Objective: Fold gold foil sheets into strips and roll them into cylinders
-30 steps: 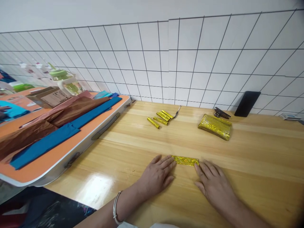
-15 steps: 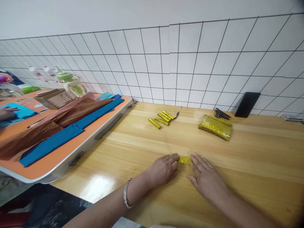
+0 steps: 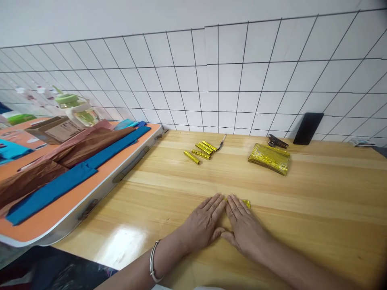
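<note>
Both hands lie side by side on the wooden table, their fingertips and thumbs meeting. Under them is a folded strip of shiny gold paper (image 3: 247, 204), mostly hidden; its right end shows past my right fingers. My left hand (image 3: 205, 219), with a silver bangle (image 3: 153, 261) at the wrist, is laid flat with fingers stretched out. My right hand (image 3: 244, 225) presses flat on the strip, fingers straight. Beyond them lie several narrow gold paper rolls (image 3: 201, 152). A stack of gold paper sheets (image 3: 268, 158) sits to the right.
A black hair clip (image 3: 277, 141) lies behind the stack, and a black phone (image 3: 308, 129) leans on the tiled wall. A pen (image 3: 222, 141) is by the rolls. On the left, an orange-topped table (image 3: 99, 177) bears blue cloth (image 3: 54, 192), brown cloth, a cardboard box (image 3: 56, 129) and a green-lidded jug (image 3: 81, 110).
My hands have come together over the gold strip, covering its middle, which showed between them before. The view has shifted slightly to the right.
</note>
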### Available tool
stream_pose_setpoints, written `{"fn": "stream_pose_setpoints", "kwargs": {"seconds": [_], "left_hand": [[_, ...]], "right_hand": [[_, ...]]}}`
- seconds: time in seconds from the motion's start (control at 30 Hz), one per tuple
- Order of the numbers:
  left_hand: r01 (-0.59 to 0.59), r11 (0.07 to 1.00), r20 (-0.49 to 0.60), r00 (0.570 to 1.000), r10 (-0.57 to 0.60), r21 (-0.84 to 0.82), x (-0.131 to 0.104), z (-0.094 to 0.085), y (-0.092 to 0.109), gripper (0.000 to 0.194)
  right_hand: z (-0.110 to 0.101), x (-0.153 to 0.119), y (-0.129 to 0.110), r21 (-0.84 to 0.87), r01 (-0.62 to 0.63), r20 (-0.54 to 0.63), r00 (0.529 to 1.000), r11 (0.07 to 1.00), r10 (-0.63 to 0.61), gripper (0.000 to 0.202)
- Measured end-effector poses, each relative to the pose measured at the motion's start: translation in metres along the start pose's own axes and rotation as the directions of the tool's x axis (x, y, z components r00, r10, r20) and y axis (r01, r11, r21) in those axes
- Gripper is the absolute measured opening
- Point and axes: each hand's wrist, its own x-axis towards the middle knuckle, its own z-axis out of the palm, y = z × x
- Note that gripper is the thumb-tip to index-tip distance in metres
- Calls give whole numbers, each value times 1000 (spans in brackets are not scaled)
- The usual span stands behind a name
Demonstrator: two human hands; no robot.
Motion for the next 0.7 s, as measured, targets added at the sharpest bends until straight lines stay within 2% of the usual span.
{"fn": "stream_pose_setpoints", "kwargs": {"seconds": [0.13,0.3,0.43,0.6,0.7], "left_hand": [[24,999,46,999,-26,49,-4,0,-2,71],[83,992,41,995,-87,93,-11,-3,-3,71],[98,989,42,994,-103,108,-12,-5,-2,70],[118,986,8,993,-120,117,-10,-5,-2,70],[105,987,-22,994,-103,125,-5,-7,-3,64]], "right_hand": [[5,-10,9,-27,-42,5,999,999,42,75],[5,-31,26,-59,-108,29,993,992,110,69],[2,-44,36,-63,-117,24,993,991,119,68],[-1,-44,40,-82,-103,36,994,991,106,68],[-7,-39,41,-96,-83,46,995,992,88,65]]}}
